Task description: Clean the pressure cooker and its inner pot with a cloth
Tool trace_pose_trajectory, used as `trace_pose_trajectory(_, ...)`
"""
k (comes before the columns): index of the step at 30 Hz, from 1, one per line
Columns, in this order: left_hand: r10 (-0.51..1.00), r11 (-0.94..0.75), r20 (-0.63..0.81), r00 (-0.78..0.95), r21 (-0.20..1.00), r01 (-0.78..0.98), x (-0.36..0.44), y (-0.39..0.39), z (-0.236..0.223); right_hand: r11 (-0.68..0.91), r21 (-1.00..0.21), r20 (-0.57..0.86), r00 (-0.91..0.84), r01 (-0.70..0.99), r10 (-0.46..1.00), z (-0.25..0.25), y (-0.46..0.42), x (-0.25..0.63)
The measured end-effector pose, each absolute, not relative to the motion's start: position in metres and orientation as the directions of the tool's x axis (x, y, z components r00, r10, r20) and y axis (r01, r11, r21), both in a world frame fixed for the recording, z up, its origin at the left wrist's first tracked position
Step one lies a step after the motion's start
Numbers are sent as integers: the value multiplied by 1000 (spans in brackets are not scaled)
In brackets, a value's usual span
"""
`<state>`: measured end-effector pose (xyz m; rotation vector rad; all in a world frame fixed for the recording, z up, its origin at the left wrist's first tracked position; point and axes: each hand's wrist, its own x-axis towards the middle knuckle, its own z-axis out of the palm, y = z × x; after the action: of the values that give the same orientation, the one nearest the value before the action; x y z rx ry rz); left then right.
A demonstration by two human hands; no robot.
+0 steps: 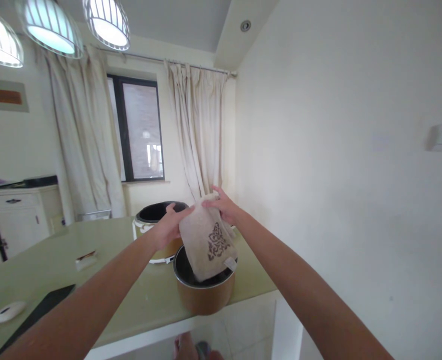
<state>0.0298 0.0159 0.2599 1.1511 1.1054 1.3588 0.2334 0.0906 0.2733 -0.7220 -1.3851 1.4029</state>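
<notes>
A beige cloth [198, 240] with a dark leafy pattern and a small white tag hangs between my two hands. My left hand [170, 227] grips its upper left edge, while my right hand [226, 206] pinches it near the top right. The cloth's lower part hangs over the mouth of a golden-brown inner pot [205, 298] with a dark inside, hiding much of the opening. That pot stands at the table's front edge. Just behind my left hand is a rice cooker body [140, 227], its dark, round opening uncovered and partly hidden by the hand.
The pale green table [130, 295] carries a small box-like item [86, 260], a white mouse-shaped object [8, 312] and a flat black item [36, 317] on the left. A wall [337, 150] rises close on the right. Curtains [201, 130] hang beyond the table.
</notes>
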Motion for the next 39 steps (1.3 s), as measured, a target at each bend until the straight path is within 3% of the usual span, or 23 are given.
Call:
trace_pose_trajectory(4,982,-176,184,-36,971,163,28,18,255,176,-983,183,-499,-61,847,267,97,240)
trace_pose_trajectory(7,921,-249,374,-108,780,573,23,24,253,270,-963,232,-439,24,868,257,103,244)
trace_pose_trajectory(10,887,-232,455,-86,597,768,19,26,240,313,-942,242,-409,117,880,248,103,247)
trace_pose_trajectory(11,893,-235,444,-72,597,767,19,27,233,300,-943,217,-411,147,886,245,102,248)
trace_pose_trajectory(13,921,-247,383,-63,704,665,18,29,218,257,-946,160,-407,196,899,241,100,250)
trace_pose_trajectory(16,964,-238,265,-35,911,337,18,35,196,198,-957,103,-391,212,915,237,97,253)
trace_pose_trajectory(18,969,-241,247,-7,951,195,17,39,186,195,-961,103,-401,196,910,235,96,255)
trace_pose_trajectory(25,955,-295,295,3,952,84,19,29,195,321,-934,239,-395,154,887,234,96,259)
trace_pose_trajectory(32,902,-431,431,-9,902,-19,30,-9,270,358,-921,390,-330,-153,860,295,74,265)
trace_pose_trajectory(36,898,-439,440,-8,895,-72,31,-26,291,322,-930,363,-319,-176,875,319,55,271)
trace_pose_trajectory(39,916,-400,401,7,915,-58,28,-32,273,252,-961,275,-353,-110,894,307,50,279)
